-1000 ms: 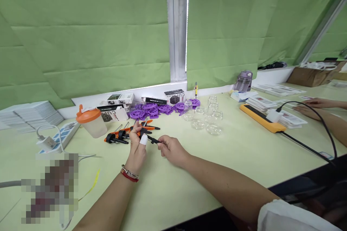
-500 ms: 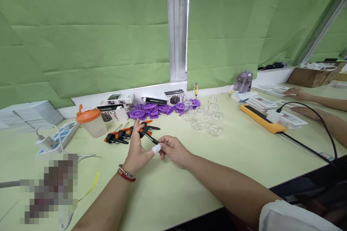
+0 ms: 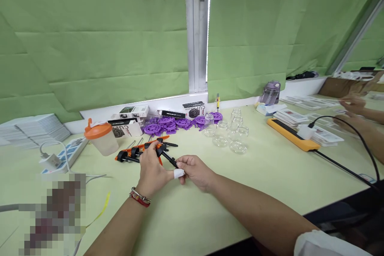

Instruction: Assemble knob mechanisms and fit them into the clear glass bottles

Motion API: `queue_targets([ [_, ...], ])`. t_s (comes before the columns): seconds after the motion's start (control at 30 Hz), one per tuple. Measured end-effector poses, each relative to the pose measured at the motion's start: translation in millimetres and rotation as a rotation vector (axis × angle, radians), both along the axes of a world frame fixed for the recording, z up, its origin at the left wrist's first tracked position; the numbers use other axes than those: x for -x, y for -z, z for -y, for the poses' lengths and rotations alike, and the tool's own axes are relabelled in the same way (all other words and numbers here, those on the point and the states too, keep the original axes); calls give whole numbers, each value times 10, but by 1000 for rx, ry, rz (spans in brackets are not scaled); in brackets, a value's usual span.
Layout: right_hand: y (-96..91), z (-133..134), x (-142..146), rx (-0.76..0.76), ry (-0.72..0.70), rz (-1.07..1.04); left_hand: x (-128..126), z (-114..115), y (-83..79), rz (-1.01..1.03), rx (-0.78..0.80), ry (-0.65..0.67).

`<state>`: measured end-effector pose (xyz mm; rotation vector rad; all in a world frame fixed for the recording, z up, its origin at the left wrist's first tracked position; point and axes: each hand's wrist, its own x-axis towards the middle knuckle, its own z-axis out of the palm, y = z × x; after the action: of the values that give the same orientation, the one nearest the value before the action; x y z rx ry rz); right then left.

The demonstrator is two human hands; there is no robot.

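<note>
My left hand [image 3: 152, 170], with a white-wrapped thumb tip and a red bracelet at the wrist, grips a small black and orange clamp [image 3: 164, 155] just above the pale green table [image 3: 258, 176]. My right hand [image 3: 195, 171] meets it from the right, its fingers pinched on the clamp's black bar end. More orange and black clamps [image 3: 133, 153] lie right behind my left hand.
Purple plastic wheels [image 3: 168, 123], small glass jars [image 3: 229, 136] and boxes [image 3: 129, 124] sit at the back by the wall. An orange-lidded cup [image 3: 100, 138] and power strip [image 3: 64, 152] are left; a yellow power strip [image 3: 289, 134] and cable right. Another person's hands [image 3: 352, 108] work far right.
Both my hands have drawn slightly nearer to me with the clamp, and my left thumb has swung down towards my right hand. The other person's hands have shifted at far right.
</note>
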<state>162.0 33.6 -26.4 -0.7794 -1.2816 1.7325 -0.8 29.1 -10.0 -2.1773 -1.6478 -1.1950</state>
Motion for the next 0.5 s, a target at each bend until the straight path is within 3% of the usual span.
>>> queue_targets([
  [0.23,20,-33,-18,23,9,12,-18,0,4,-74,30,-3],
  [0.5,12,-37,-32,77,-3,-42,-84,-3,105,6,84,78],
])
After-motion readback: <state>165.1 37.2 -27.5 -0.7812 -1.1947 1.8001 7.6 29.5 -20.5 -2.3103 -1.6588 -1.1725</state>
